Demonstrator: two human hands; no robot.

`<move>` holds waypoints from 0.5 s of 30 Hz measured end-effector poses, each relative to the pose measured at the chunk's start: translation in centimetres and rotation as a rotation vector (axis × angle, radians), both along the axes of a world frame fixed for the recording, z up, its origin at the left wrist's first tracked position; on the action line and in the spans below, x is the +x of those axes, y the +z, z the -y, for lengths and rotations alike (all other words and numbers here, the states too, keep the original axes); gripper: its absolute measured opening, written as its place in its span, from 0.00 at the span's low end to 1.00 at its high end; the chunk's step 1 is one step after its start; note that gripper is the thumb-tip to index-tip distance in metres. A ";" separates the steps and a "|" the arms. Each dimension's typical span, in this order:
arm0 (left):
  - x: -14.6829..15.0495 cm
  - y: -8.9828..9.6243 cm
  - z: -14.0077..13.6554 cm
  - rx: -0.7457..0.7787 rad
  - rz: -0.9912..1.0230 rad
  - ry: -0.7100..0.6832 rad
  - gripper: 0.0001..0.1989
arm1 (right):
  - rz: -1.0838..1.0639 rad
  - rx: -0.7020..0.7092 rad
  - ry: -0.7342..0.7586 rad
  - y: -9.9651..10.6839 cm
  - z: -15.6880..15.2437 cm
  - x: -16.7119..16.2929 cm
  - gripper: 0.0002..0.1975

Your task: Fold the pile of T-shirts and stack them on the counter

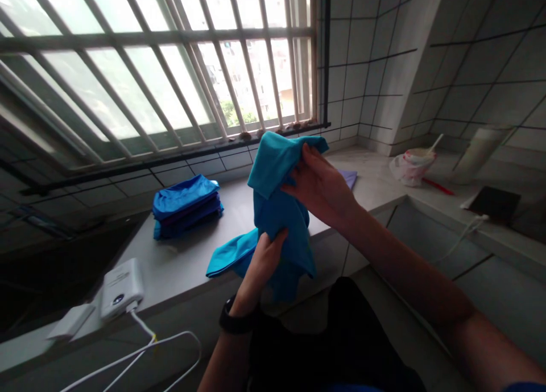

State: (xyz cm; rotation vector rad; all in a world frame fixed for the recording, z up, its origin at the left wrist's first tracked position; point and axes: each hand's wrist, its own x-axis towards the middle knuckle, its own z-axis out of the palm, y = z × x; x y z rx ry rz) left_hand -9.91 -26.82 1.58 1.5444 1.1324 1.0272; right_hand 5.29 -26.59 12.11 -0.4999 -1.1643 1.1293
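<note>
Teal cloth (pixel 279 210) hangs at the counter's (pixel 187 267) front edge; right hand (pixel 322 187) pinches its upper fold, left hand (pixel 265 258) pinches lower down. Probably light, limp, hardly fragile; best gripped by folded edges.

Daylight floods the barred window (pixel 239 36) over there. A white power bank (pixel 123 289) trails its cable (pixel 143 325); off right stands a tub (pixel 418 156) in a plastic bag (pixel 405 171).

At my twelve o'clock I hold up a creased turquoise-blue cloth (pixel 275 213), partly doubled over at its top, one flap splayed toward eight o'clock, the lower part hanging toward six.
</note>
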 end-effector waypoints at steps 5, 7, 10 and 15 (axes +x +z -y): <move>-1.9 1.8 1.3 -0.160 0.207 0.101 0.19 | 0.394 0.066 -0.213 -3.9 -0.3 1.8 0.15; -2.6 3.1 2.3 -0.143 0.116 0.000 0.18 | 0.525 0.101 -0.248 -5.3 0.4 2.4 0.24; -3.2 5.1 3.4 -0.150 -0.041 -0.359 0.18 | 0.648 0.179 -0.041 -6.6 1.6 2.9 0.39; -4.4 6.8 3.0 -0.071 -0.208 -0.580 0.22 | 0.952 0.171 0.636 -5.9 2.9 3.4 0.19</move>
